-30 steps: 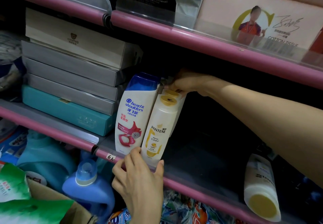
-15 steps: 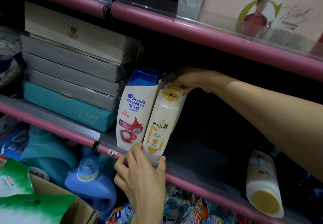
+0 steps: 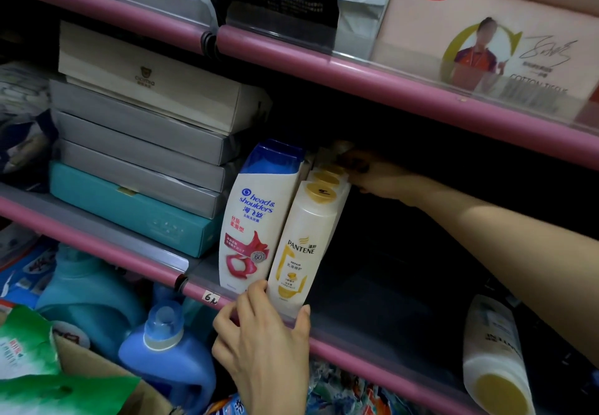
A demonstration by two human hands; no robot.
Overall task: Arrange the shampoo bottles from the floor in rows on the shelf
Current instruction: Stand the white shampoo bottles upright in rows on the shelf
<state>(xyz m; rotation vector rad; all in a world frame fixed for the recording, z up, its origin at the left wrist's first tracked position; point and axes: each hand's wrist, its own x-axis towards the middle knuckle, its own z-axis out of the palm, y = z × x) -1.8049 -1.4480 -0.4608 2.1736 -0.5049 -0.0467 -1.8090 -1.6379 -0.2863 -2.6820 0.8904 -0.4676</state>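
Pink shelf (image 3: 372,354) carries a row of Pantene bottles (image 3: 299,249) standing upright beside a Head & Shoulders bottle (image 3: 256,217). Right hand (image 3: 372,173) reaches deep to the rear caps; its grip I cannot tell. Left hand (image 3: 264,346) pinches the front bottle's base.
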